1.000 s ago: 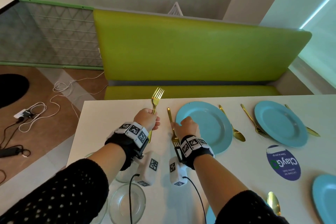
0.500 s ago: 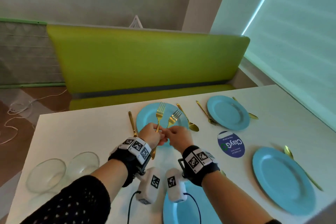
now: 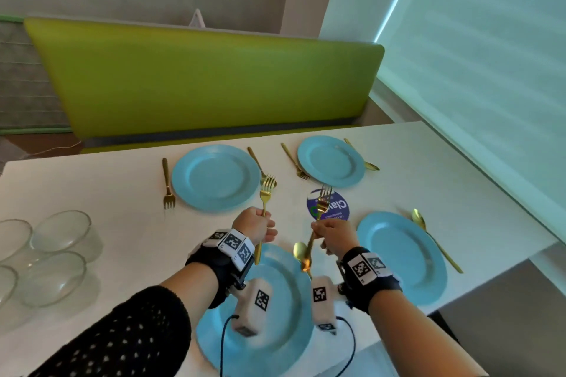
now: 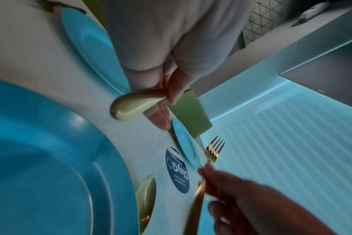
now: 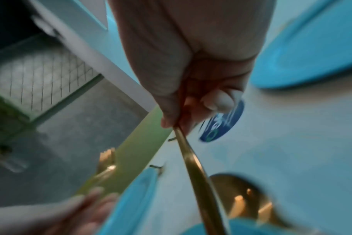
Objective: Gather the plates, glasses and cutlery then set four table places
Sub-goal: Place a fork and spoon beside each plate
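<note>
Two gold forks are held above the white table point(image 3: 122, 193). My left hand point(image 3: 263, 223) grips one fork point(image 3: 267, 190) upright by its handle point(image 4: 131, 106). My right hand point(image 3: 321, 232) pinches the other fork point(image 3: 323, 197), tines tilted away, handle point(image 5: 193, 167) slanting down over a spoon point(image 3: 298, 251). Both hands hover above the near blue plate point(image 3: 275, 330). Three more blue plates lie at far left point(image 3: 216, 177), far right point(image 3: 330, 161) and near right point(image 3: 401, 257). A fork point(image 3: 167, 184) lies left of the far left plate.
Several clear glass bowls point(image 3: 61, 229) stand at the table's left end. A fork point(image 3: 295, 162) and spoons point(image 3: 363, 156) lie beside the far plates, a spoon point(image 3: 435, 239) right of the near right plate. A round blue sticker point(image 3: 337, 208) marks the middle. A green bench point(image 3: 199, 79) lines the far side.
A second ago my right hand was at a fork left of the far plate. The hands then met over two forks and have drawn apart, each holding one, nearer to me.
</note>
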{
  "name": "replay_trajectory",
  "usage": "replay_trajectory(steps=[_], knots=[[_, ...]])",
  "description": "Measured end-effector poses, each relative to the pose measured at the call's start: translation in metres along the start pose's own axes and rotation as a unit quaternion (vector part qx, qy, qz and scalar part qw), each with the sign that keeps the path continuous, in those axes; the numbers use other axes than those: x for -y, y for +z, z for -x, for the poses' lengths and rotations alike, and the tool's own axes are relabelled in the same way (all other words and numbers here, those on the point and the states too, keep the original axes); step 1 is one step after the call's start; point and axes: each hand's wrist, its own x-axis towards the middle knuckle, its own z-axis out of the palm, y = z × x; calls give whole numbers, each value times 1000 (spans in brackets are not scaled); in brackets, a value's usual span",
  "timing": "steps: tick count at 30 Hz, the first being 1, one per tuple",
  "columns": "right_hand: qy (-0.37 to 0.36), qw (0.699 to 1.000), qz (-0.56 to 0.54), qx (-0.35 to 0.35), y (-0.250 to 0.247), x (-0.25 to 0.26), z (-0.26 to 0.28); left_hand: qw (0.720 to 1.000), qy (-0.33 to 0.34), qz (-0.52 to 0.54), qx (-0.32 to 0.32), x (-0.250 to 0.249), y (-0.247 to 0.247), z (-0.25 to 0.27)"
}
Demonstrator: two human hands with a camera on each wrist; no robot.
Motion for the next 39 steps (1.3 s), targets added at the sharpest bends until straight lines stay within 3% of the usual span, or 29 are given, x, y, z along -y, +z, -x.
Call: replay_trajectory(steps=[4, 8, 14, 28, 39], knots=[[45, 984, 170, 11, -38, -47, 1, 1000, 3, -1, -11, 9, 21, 6], [76, 964, 253, 36, -48, -75, 6, 1000, -4, -12, -12, 16, 35, 8], [98, 958, 268, 21, -44, -91, 6, 999, -1, -32, -15, 18, 45, 9], [123, 945, 288, -89, -46, -101, 1, 998, 2, -61, -23, 17, 57, 3], [114, 948, 278, -106, -53, -105, -1, 995, -2, -97, -21, 23, 61, 2]])
